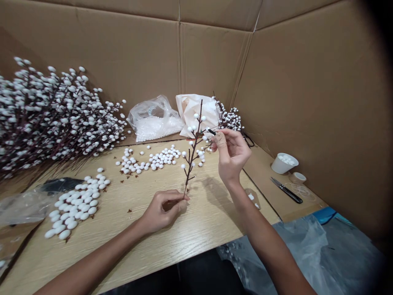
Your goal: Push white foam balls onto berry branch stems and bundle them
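My left hand point(162, 211) pinches the lower end of a thin dark branch point(193, 149) and holds it upright over the wooden table point(153, 241). Several white foam balls sit on the branch's side twigs. My right hand point(231, 152) is raised at the branch's right side, fingers closed on the tip of a twig near a white ball. Loose white balls lie in a scatter point(153, 159) behind the branch and in a denser pile point(75, 205) at the left.
A big heap of finished white-berry branches point(52, 114) fills the left. Two plastic bags point(156, 121) and a small bundle of branches point(230, 118) stand at the back. A white cup point(284, 163), a tape roll point(297, 177) and a black knife point(286, 189) lie right. Cardboard walls surround the table.
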